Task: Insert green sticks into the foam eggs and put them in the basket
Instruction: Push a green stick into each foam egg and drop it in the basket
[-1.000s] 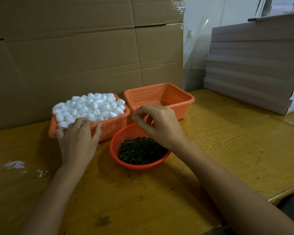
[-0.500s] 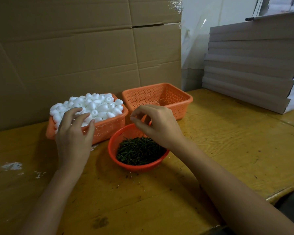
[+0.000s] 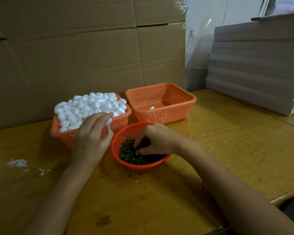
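An orange basket (image 3: 58, 131) at the left is heaped with white foam eggs (image 3: 85, 107). My left hand (image 3: 92, 139) is raised at its front edge and pinches one foam egg (image 3: 108, 122) between thumb and fingers. A round red bowl (image 3: 116, 150) in front holds green sticks (image 3: 127, 152). My right hand (image 3: 153, 139) reaches down into the bowl, its curled fingertips in the sticks; whether it holds one is hidden. A second orange basket (image 3: 185, 106) behind the bowl holds a single foam egg (image 3: 152, 108).
All stands on a yellow wooden table (image 3: 227, 150) whose front edge runs at the lower right. A cardboard wall (image 3: 75, 56) closes the back. Stacked flat cardboard (image 3: 255, 73) lies at the right. White foam crumbs (image 3: 17, 162) are on the left of the table.
My left hand has lifted from the egg heap with one egg pinched in it. My right hand has dropped from above the bowl into the green sticks.
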A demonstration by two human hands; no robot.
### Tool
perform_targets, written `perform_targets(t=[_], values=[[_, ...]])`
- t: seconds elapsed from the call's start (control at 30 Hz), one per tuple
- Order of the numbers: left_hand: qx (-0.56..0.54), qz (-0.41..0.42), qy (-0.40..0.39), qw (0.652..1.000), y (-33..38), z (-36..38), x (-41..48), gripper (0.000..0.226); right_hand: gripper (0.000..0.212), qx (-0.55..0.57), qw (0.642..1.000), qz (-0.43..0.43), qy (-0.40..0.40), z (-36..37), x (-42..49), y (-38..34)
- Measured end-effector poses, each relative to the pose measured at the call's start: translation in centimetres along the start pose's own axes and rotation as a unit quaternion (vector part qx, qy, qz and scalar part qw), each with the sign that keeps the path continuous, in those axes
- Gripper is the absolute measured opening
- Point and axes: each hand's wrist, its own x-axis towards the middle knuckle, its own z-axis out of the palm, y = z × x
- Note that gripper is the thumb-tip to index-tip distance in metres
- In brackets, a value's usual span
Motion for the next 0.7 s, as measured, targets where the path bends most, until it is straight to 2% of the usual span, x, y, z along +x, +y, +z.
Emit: perform_targets(t=[0.13,0.3,0.53,0.7], values=[[-0.018,0.010,0.003,1.000,0.2,0.3,-0.1,0.027,0.017,0.009,1.000,0.002,-0.004,-0.1,0.0,-0.1],[-0.090,-0.026,0.019,0.995,1.0,0.4,0.1,0.019,0.014,0.018,1.000,0.000,-0.001,-0.2,0.0,-0.2],[-0.148,-0.042,0.005,0.988,1.6,0.5,0.3,0.020,0.023,0.011,0.999,-0.014,-0.031,-0.1,0.0,-0.3],[-0.256,-0.142,-0.033,0.956,2.2,0.6,0.0,0.056,0.016,0.011,1.000,-0.012,-0.010,0.0,0.0,-0.1]])
